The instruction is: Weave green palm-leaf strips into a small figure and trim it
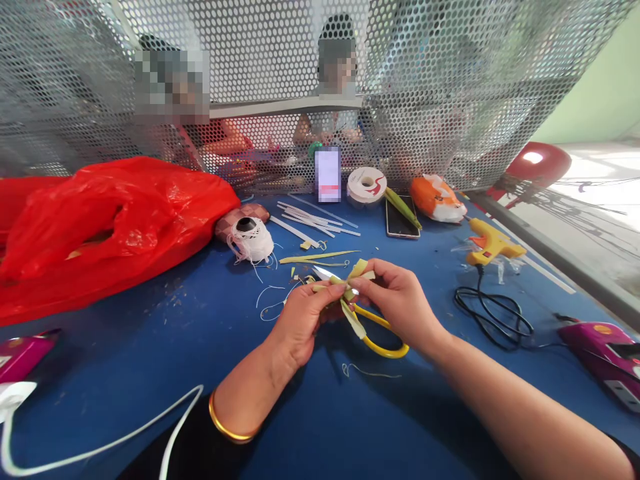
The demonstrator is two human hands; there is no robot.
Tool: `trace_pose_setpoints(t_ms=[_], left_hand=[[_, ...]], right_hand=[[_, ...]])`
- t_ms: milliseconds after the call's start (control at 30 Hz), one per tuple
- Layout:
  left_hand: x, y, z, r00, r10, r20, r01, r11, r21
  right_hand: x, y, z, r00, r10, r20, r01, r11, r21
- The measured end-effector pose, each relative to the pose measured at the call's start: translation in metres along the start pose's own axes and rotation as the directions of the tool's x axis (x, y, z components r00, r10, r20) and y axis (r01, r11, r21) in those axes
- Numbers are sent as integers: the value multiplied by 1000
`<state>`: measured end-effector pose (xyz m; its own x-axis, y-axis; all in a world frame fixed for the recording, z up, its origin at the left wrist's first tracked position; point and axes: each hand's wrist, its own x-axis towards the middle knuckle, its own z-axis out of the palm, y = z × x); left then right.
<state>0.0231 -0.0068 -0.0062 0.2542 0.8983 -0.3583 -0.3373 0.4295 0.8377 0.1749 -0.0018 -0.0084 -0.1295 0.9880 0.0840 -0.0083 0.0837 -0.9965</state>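
Observation:
Above the middle of the blue table, my left hand (313, 307) and my right hand (403, 293) meet, both closed on pale yellow-green strips (354, 321) that cross between the fingertips. One strip hangs down below the left fingers, and a short end sticks up by the right fingers. Beneath my hands lie scissors with yellow handles (387, 350), their blades pointing away to the left and partly covered by my fingers. Just beyond, more yellow-green strips (320, 257) rest on the table among small cut scraps.
A red plastic bag (115, 227) fills the left. White thread (253, 241), white sticks (320, 220), a ribbon spool (367, 187) and a phone (403, 223) lie farther back. A yellow glue gun (493, 241) with a looped black cord is right. Perforated metal mesh (270, 67) borders the back, people behind it.

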Motion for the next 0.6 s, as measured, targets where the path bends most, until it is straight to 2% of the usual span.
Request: trace_pose_setpoints(t_ms=[67,133,167,200,233,300,367,400,467,600], left_hand=[[0,1,-1,1000,9,-20,-9,1000,-14],[0,1,-2,999,19,-39,-20,1000,-23],[0,1,-3,998,28,-51,-29,999,-26],[0,1,-3,997,41,-65,-43,999,-27],[0,1,-3,995,57,-80,-60,998,-30],[-1,0,-4,990,84,-113,-89,995,-43],[-1,1,-4,986,96,-139,-104,993,-50],[-1,1,-4,984,103,-146,-110,993,-45],[-1,2,-4,982,117,-148,-122,992,-28],[-1,2,-4,983,108,-149,-114,993,-30]], right_hand=[[3,-4,-9,994,-40,100,42,999,-15],[3,-8,-19,979,-199,51,205,966,-156],[1,-10,-22,948,-319,3,306,908,-287],[-1,-12,-25,890,-456,-13,402,798,-449],[-3,-13,-27,832,-553,49,470,655,-592],[-7,-14,-27,739,-580,342,603,345,-719],[-9,-12,-24,686,-542,486,649,153,-746],[-10,-11,-22,666,-542,513,661,110,-742],[-10,-10,-18,645,-560,520,673,94,-734],[-9,-9,-15,678,-527,513,649,102,-754]])
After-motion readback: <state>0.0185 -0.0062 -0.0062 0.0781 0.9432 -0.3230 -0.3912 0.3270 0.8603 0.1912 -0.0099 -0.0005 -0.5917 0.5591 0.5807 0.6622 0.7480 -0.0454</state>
